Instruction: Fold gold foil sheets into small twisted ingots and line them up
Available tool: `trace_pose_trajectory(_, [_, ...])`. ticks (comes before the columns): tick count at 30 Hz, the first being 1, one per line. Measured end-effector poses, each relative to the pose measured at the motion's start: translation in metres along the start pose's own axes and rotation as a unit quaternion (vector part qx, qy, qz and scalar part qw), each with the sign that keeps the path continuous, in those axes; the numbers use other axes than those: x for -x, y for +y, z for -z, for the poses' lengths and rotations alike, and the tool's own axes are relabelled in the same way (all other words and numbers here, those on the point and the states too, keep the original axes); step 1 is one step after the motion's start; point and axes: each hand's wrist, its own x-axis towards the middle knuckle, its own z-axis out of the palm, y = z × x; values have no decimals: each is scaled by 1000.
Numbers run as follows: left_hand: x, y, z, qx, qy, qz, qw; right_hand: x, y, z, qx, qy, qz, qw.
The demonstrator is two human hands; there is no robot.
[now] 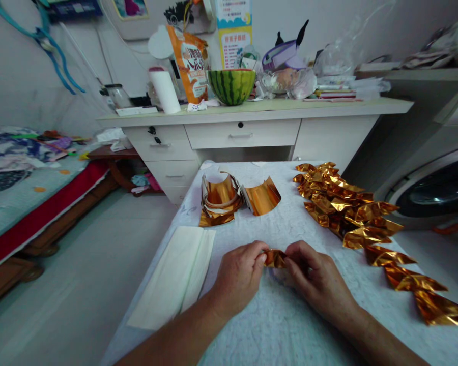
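Between my two hands is a small piece of folded gold foil paper, pinched at both ends just above the table. My left hand grips its left end between thumb and forefinger. At the right end, the fingertips of my right hand close on it. Beyond my hands lie a stack of curled gold foil sheets and a single curved gold sheet. Along the table's right side stretches a pile of folded gold foil pieces. White paper sheets lie left of my left hand.
A light cloth covers the table. Behind it stands a white desk bearing a watermelon half, an orange snack bag and a paper roll. A washing machine is at the right, a bed at the left.
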Motion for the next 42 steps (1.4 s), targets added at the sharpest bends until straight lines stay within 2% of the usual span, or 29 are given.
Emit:
trace_pose_trajectory(5, [1,1,-2,-22,1,-15,1000,0,0,-2,19,1,-12,1000])
trace_pose_trajectory(12, [0,0,0,-38,12,-16,999,1,-1,1,-9,-14,-7,1000])
trace_pose_trajectory(23, [1,0,-2,-58,23,-9,998,-1,-2,1,14,-38,35,999])
trace_pose_trajectory(29, [1,-3,-4,-73,26,-20,997,0,-4,1,11,-33,26,999])
trace_pose_trajectory(36, [0,-1,-1,-38,20,-26,999,2,-2,3,-5,-16,10,1000])
trace_pose_trajectory(42, [0,-2,-3,-60,28,-23,998,0,-5,1,27,-19,18,999])
